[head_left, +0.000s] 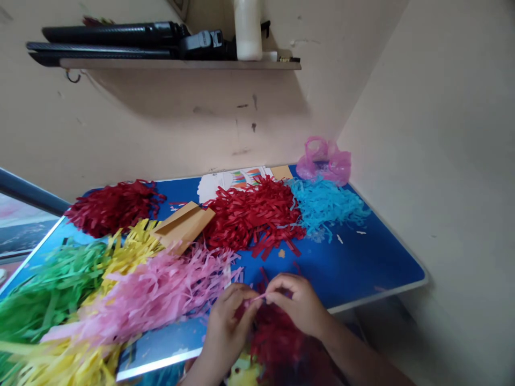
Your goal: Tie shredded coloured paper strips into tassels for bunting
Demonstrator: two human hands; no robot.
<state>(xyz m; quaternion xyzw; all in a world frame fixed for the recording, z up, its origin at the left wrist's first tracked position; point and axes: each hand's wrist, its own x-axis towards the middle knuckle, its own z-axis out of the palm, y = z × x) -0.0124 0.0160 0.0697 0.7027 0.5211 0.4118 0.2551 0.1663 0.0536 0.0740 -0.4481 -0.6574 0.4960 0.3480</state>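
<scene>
**Left hand (229, 324), right hand (300, 305) pinched**

Fingertips (281, 287) pressed together on a thin pink paper strip (257, 298), above a shaggy dark-red paper fringe (277, 343) at the near edge of the blue tabletop (354, 279); a pale pink paper fringe (153, 300) lay just left.

A blue table (354, 268) carries maroon strips (115, 208), red strips (253, 214), aqua strips (324, 206), pink strips (156, 295) and a tan envelope (183, 228).

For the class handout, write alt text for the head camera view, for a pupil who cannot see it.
The left hand and right hand pinch a thin pink paper strip above a dark red paper fringe. Heaps of cut paper in pink, green, yellow, red and light blue spread across a blue table.
</scene>
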